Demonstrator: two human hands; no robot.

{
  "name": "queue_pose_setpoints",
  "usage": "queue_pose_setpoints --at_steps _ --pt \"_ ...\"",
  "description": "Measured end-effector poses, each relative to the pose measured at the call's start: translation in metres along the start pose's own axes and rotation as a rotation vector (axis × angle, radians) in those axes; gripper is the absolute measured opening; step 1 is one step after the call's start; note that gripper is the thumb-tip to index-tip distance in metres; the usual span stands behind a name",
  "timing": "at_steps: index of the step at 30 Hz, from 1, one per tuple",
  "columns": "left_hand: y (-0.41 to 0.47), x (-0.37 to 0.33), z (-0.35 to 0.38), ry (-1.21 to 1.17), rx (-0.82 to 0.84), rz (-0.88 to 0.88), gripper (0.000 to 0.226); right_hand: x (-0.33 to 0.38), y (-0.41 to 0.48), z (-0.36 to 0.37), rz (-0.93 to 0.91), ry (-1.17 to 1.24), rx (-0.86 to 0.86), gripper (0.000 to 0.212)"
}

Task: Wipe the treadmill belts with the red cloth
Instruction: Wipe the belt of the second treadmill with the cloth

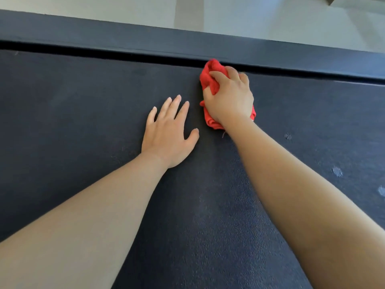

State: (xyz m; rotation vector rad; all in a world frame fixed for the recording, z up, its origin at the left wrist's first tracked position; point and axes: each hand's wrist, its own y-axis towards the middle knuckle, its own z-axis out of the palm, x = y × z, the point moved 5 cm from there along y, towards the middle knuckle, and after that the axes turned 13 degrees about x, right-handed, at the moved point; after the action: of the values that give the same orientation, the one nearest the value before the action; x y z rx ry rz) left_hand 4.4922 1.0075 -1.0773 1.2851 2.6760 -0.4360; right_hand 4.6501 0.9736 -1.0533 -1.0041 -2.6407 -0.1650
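The dark textured treadmill belt [83, 113] fills most of the view. A bunched red cloth [209, 77] lies on the belt close to its far edge. My right hand [229, 97] grips the cloth, fingers curled into it, and covers most of it. My left hand [166, 132] rests flat on the belt just left of the cloth, fingers straight and spread, holding nothing.
A dark side rail [145, 36] runs along the belt's far edge, with a narrow gap between them. Beyond the rail lies a pale floor [270, 19]. A few pale smudges [337, 171] mark the belt at the right.
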Motion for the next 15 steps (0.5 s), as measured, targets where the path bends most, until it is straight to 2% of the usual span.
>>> queue_pose_setpoints --at_steps 3,7,11,15 --pt "0.0 0.0 0.001 -0.004 -0.004 -0.002 0.067 0.005 0.013 0.0 -0.02 -0.005 0.028 0.041" --pt "0.0 0.001 0.0 -0.03 -0.024 -0.027 0.067 0.003 -0.019 -0.004 -0.081 -0.004 0.058 0.041" --pt "0.001 0.003 0.0 -0.041 -0.032 -0.037 0.064 -0.001 -0.061 -0.001 -0.151 -0.023 -0.013 0.039" --pt "0.002 0.001 -0.001 -0.033 -0.02 -0.036 0.063 0.011 -0.026 0.0 -0.125 -0.014 -0.005 0.036"
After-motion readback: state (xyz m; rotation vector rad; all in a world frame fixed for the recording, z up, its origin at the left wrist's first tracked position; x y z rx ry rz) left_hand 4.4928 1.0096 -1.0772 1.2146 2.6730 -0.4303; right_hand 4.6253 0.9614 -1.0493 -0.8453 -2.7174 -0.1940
